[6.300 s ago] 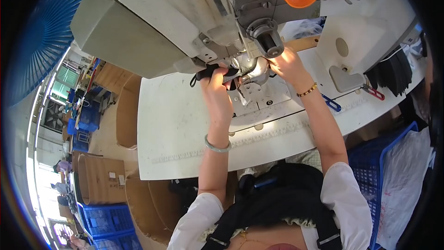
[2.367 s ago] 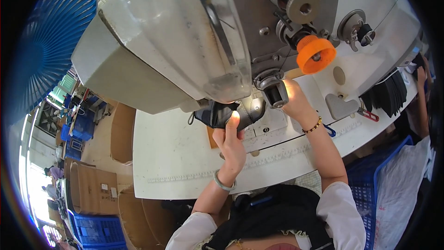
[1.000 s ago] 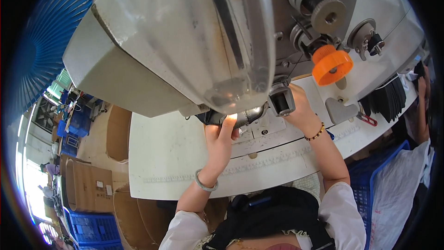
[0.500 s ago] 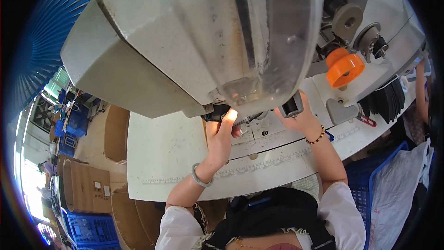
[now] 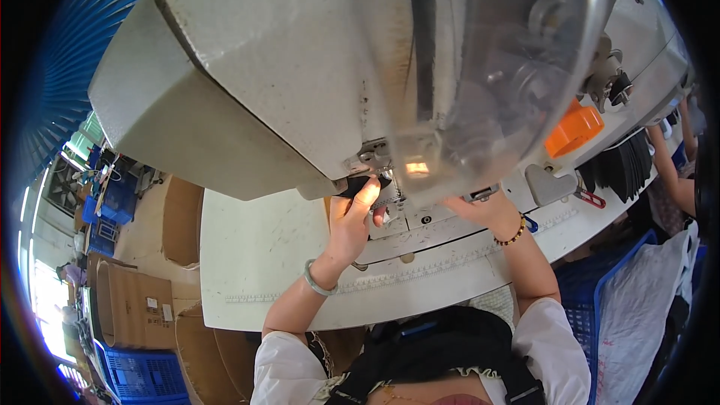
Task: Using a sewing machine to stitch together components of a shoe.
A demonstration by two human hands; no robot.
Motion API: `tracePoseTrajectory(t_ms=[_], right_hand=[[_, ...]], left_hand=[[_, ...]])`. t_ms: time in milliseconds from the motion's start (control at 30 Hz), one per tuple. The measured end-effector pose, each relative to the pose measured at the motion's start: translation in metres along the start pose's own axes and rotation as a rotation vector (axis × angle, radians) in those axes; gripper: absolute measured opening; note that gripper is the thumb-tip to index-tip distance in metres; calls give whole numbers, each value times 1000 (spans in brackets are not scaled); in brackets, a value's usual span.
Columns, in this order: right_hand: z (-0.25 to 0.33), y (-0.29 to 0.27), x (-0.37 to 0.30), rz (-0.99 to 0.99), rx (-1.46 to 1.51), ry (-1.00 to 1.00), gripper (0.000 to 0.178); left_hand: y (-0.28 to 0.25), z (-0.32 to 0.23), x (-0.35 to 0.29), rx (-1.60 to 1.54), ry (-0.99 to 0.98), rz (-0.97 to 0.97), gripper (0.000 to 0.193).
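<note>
A white sewing table [image 5: 247,255] in a cluttered workroom, with a black piece [image 5: 354,186] pinched at the sewing machine [image 5: 262,67].
A printed ruler [image 5: 397,276] runs along the table's near side; at the right lie a stack of black strips [image 5: 619,165], a red-handled tool [image 5: 591,197] and a blue-handled one, while a blue fan [image 5: 79,64], cardboard boxes [image 5: 139,304] and a blue crate [image 5: 146,376] fill the left, and a blue basket [image 5: 585,289] stands at the lower right; the black piece sits under the machine head, against the thumb of the left hand [image 5: 351,217], which grips it between thumb and fingers, while the right hand [image 5: 484,211] is to its right beside the stitching area, fingertips partly hidden by the machine, so whether it grasps anything cannot be told.
</note>
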State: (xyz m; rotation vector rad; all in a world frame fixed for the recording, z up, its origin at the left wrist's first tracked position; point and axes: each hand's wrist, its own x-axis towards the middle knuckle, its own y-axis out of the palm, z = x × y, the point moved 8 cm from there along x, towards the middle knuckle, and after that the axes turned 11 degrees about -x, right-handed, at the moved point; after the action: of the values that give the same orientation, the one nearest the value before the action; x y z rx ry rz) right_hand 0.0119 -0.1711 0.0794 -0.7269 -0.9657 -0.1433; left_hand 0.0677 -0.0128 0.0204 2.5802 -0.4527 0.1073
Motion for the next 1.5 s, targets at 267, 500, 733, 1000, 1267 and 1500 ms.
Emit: tracePoseTrajectory(t_ms=[267,500,733,1000,1267,1500], right_hand=[[-10,7,-6,12,49,88,24],[-29,24,-11,80,213,254,25],[-15,14,-5,-34,222,154,22],[-21,15,-1,13,296,275,14],[-23,17,1,5,263,288,17],[-25,18,1,-33,269,294,16]], left_hand=[[0,1,1,-77,-20,85,14],[4,-5,1,145,-18,26,13],[11,-11,-2,243,-28,154,20],[1,-6,0,278,-80,111,21],[10,-12,4,147,-22,135,20],[9,-10,12,36,-67,142,19]])
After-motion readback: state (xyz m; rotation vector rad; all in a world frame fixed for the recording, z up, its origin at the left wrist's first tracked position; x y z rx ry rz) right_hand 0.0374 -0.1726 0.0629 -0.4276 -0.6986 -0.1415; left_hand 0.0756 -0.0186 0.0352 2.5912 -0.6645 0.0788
